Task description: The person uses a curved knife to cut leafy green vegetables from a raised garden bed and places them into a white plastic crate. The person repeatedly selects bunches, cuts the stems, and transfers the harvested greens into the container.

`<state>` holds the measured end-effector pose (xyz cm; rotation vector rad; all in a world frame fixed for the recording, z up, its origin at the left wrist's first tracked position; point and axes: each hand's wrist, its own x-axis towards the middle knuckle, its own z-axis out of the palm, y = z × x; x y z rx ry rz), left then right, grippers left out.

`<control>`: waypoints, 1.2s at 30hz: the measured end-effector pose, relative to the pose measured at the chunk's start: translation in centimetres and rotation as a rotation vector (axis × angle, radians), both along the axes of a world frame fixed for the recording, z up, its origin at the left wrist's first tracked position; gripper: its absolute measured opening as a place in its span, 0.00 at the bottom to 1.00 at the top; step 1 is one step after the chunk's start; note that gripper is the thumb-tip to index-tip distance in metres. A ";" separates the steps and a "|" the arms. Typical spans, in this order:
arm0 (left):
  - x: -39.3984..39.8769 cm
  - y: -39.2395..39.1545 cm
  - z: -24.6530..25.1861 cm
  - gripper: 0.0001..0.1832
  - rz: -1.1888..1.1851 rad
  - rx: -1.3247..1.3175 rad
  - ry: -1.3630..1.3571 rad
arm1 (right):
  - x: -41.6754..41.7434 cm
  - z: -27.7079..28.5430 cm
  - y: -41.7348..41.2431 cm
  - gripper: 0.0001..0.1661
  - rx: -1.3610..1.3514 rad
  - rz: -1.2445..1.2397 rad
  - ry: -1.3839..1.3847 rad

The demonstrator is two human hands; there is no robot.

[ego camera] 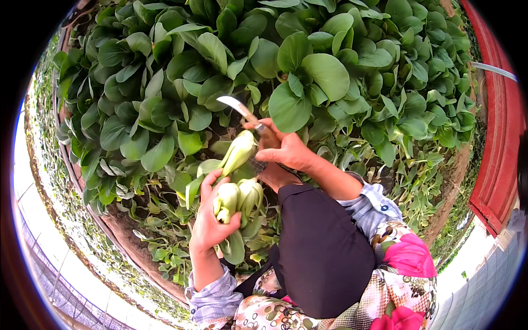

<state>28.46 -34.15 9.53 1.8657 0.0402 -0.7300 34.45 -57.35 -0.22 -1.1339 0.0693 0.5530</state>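
Note:
My left hand [216,212] grips a small bunch of cut bok choy [250,197], pale stem bases facing up and leaves hanging below. One more bok choy head [239,152] lies at a slant above the fingertips, its pale base towards my right hand. In my right hand [284,144] is a knife with a curved blade [233,103], which points up and left over the leaves. The fingers wrap its handle, so most of the handle is hidden. Just beyond the blade stand uncut bok choy plants [305,82] with broad dark leaves.
Dense bok choy [136,99] fills the bed ahead and to both sides. My bent knee in dark trousers [321,251] is close below my right hand. Trimmed leaves [165,243] litter the soil at lower left. A red panel [499,144] borders the far right.

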 end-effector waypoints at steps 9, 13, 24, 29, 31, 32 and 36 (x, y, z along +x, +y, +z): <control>-0.5 0.5 2.2 0.39 0.343 -0.352 -0.017 | 0.8 1.1 1.2 0.38 -0.159 0.124 0.117; 0.2 0.1 0.2 0.41 0.152 -0.052 -0.241 | 0.4 2.0 2.6 0.34 0.165 0.083 0.201; -1.7 -4.4 -4.3 0.44 0.356 -0.014 -0.438 | 0.7 0.5 3.3 0.25 0.264 0.123 0.266; -1.6 -4.8 -6.1 0.41 0.413 -0.116 -0.612 | 0.4 1.1 3.0 0.23 0.257 0.145 0.311; -1.5 -4.4 -5.5 0.40 0.382 -0.088 -0.539 | 0.5 1.6 2.8 0.23 0.248 0.164 0.339; -1.6 -3.6 -5.3 0.40 0.369 -0.080 -0.461 | 0.3 1.1 2.7 0.22 0.218 0.185 0.341; 0.1 -1.1 -2.5 0.38 0.281 -0.128 -0.051 | -0.3 -1.6 0.6 0.22 -0.100 0.278 0.371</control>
